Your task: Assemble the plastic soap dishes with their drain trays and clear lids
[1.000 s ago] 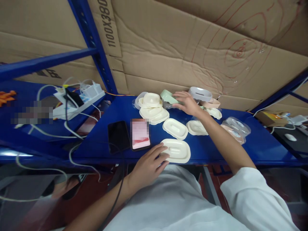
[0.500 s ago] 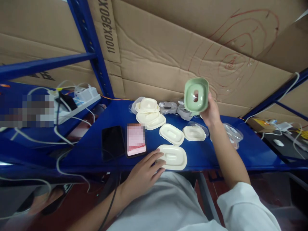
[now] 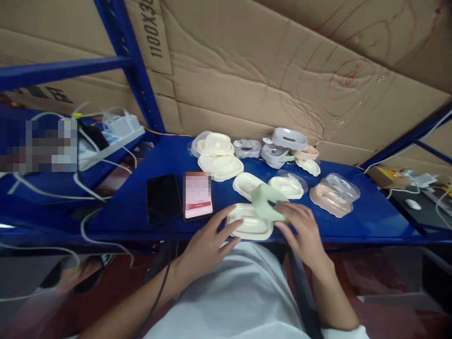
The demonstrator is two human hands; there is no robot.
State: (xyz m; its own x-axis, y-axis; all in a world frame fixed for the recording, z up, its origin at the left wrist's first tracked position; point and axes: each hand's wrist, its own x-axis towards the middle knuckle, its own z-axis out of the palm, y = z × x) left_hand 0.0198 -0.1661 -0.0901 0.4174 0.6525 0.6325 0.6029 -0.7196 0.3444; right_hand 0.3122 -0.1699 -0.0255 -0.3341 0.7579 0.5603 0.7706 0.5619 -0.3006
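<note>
Grip of right hand [image 3: 300, 228] around rounded matte green dish [image 3: 265, 207] over cream tray [image 3: 249, 227].

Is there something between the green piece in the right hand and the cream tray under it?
Nothing visible. The right hand holds the green piece just over the cream tray, whose left edge the left hand touches.

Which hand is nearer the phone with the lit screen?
Left. The left hand rests just below and right of the lit phone, fingertips on the cream tray. The right hand holds the green dish beyond that tray, farther off.
</note>
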